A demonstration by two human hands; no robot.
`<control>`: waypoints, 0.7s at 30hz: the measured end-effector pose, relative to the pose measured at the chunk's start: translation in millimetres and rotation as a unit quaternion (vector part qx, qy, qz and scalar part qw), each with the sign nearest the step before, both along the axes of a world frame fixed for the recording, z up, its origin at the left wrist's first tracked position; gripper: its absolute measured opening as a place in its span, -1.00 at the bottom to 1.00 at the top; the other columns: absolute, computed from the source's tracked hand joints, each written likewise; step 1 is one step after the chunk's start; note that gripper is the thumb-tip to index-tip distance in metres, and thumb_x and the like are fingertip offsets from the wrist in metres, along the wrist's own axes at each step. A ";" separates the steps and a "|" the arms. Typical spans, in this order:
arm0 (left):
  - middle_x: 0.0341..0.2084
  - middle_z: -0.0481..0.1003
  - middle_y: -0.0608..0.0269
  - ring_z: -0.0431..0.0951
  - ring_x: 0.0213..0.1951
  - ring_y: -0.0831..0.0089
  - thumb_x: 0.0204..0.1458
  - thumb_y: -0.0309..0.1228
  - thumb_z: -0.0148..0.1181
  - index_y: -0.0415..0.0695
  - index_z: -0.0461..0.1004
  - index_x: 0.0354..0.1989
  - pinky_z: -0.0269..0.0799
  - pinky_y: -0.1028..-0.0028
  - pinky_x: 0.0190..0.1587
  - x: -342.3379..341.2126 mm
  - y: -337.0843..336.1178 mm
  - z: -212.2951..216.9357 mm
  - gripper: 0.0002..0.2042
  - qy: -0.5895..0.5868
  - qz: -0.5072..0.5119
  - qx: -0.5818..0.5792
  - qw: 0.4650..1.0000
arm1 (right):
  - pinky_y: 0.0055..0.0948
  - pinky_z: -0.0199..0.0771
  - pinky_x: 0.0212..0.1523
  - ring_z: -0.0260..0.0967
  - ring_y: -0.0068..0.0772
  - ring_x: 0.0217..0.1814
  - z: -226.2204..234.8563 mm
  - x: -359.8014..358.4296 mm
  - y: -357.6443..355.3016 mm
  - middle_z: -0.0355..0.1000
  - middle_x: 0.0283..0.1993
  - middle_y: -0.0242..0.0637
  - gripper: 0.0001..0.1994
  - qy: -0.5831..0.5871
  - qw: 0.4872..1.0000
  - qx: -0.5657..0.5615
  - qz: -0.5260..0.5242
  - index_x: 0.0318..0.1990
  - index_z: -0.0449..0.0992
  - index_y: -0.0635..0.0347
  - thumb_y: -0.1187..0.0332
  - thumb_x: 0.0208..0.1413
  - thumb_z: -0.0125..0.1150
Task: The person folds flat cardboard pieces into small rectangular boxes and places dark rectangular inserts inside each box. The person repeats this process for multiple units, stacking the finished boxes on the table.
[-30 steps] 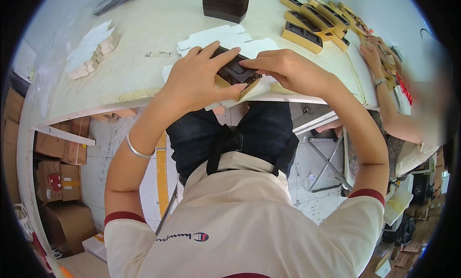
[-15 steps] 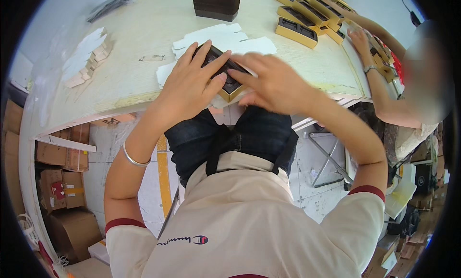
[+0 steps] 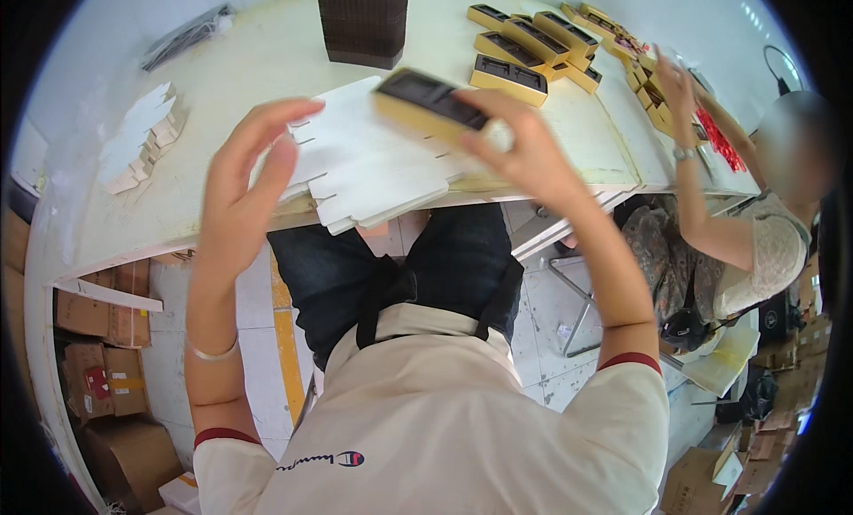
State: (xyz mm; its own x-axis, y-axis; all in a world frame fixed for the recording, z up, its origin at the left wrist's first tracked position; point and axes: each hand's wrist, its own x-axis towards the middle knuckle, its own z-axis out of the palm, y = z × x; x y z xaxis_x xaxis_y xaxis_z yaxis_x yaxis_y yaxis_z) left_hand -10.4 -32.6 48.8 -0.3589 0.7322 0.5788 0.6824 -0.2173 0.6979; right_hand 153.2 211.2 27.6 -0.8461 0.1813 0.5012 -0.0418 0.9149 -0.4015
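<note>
Cream-topped worktable (image 3: 235, 71) spreads ahead against a pale wall. Right-hand fingers and thumb are clamped on the near right end of a gold rectangular box with a dark moulded insert (image 3: 426, 103), blurred, over the far right part of the sheets; the right hand (image 3: 533, 159) sits at its four o'clock. It is probably light, its card walls stiff but easily creased, the glossy gold slightly slippery, the thin insert easily dented; gripping the outer side walls looks safest. At eight o'clock from the box, the left hand (image 3: 242, 173) has thumb and fingers apart, holding nothing visible. Flat white card sheets (image 3: 369, 155) lie between the hands. Beyond, a tall dark-brown ribbed stack (image 3: 362, 26) stands at eleven o'clock, piled gold boxes with dark inserts (image 3: 509, 88) at two.
</note>
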 end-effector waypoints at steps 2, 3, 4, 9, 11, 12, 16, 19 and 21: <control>-0.16 0.47 0.00 0.47 -0.08 0.28 0.18 -0.21 -0.04 -0.36 0.44 -0.11 0.32 0.38 0.03 12.3 -24.5 10.9 -0.61 -0.102 -0.132 0.012 0.986 | -0.36 0.28 0.09 0.33 -0.29 0.04 7.1 22.7 38.6 0.39 0.08 -0.15 -0.55 -0.060 0.997 -0.023 -0.037 0.10 0.38 0.26 0.37 0.01 0.20; -0.19 0.48 -0.02 0.49 -0.13 0.26 0.18 -0.21 -0.05 -0.37 0.44 -0.12 0.36 0.39 -0.04 19.6 -34.7 15.5 -0.61 -0.095 -0.214 0.023 0.972 | -0.38 0.25 0.11 0.31 -0.32 0.07 9.1 33.2 57.3 0.38 0.11 -0.18 -0.54 -0.105 0.993 -0.032 -0.050 0.13 0.37 0.23 0.37 0.02 0.19; -0.23 0.48 -0.05 0.51 -0.18 0.23 0.18 -0.21 -0.06 -0.39 0.45 -0.14 0.41 0.39 -0.10 24.7 -43.6 20.8 -0.60 -0.089 -0.289 0.034 0.953 | -0.38 0.23 0.13 0.29 -0.33 0.09 8.0 38.8 74.0 0.37 0.12 -0.19 -0.54 -0.121 0.990 -0.055 -0.048 0.13 0.37 0.21 0.37 0.03 0.19; -0.33 0.48 0.04 0.51 -0.23 0.24 0.02 -0.07 0.22 -0.23 0.50 -0.30 0.43 0.37 -0.19 49.3 -44.2 49.1 -0.61 -0.175 -0.608 0.007 0.775 | -0.37 0.16 0.19 0.19 -0.36 0.22 -14.8 33.9 146.4 0.30 0.19 -0.24 -0.55 -0.178 0.978 -0.095 -0.051 0.15 0.37 0.12 0.35 0.06 0.16; -0.39 0.49 0.07 0.51 -0.24 0.25 0.01 -0.09 0.23 -0.22 0.51 -0.35 0.43 0.41 -0.21 58.4 -49.5 51.9 -0.63 -0.208 -0.630 0.026 0.748 | -0.32 0.15 0.21 0.18 -0.25 0.23 -22.4 29.0 169.0 0.26 0.22 -0.19 -0.54 -0.163 0.982 -0.051 -0.077 0.16 0.36 0.09 0.31 0.06 0.19; -0.40 0.50 0.17 0.50 -0.31 0.31 0.04 -0.12 0.21 -0.15 0.50 -0.42 0.39 0.45 -0.29 62.4 -47.9 53.8 -0.69 -0.214 -0.638 0.038 0.739 | -0.30 0.15 0.22 0.18 -0.22 0.24 -24.6 28.3 177.3 0.26 0.22 -0.18 -0.54 -0.151 0.983 -0.012 -0.104 0.15 0.37 0.10 0.30 0.06 0.20; -0.44 0.53 0.38 0.49 -0.43 0.46 0.09 -0.18 0.15 -0.02 0.50 -0.57 0.32 0.55 -0.43 68.1 -73.1 72.2 -0.74 -0.276 -0.593 0.005 0.756 | -0.22 0.22 0.18 0.23 -0.05 0.19 -14.2 -2.5 139.1 0.30 0.14 -0.08 -0.59 -0.055 0.975 0.174 -0.130 0.03 0.44 0.19 0.29 0.00 0.27; -0.45 0.53 0.38 0.50 -0.39 0.44 0.10 -0.17 0.14 0.02 0.51 -0.55 0.33 0.53 -0.41 102.3 -70.9 40.0 -0.76 -0.244 -0.508 0.229 0.793 | -0.22 0.26 0.17 0.28 0.00 0.14 -4.0 -20.1 55.5 0.36 0.06 -0.03 -0.59 -0.046 0.991 0.107 0.069 -0.06 0.45 0.30 0.29 -0.05 0.31; -0.44 0.53 0.35 0.50 -0.37 0.41 0.09 -0.19 0.15 0.01 0.51 -0.50 0.34 0.50 -0.38 100.7 -68.9 37.2 -0.79 -0.257 -0.506 0.219 0.794 | -0.25 0.26 0.17 0.28 -0.01 0.15 -6.4 -23.4 12.8 0.37 0.06 -0.01 -0.53 -0.072 0.971 0.132 0.186 -0.04 0.43 0.35 0.27 -0.09 0.34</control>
State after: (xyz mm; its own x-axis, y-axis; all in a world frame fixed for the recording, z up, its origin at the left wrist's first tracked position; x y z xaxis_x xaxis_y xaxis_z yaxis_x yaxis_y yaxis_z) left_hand 90.3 -101.5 86.0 0.0141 0.5650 0.8249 -0.3456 -0.7714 0.5343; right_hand 129.8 224.0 21.2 -0.8934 -0.2685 0.3603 -0.3495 0.9192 -0.1815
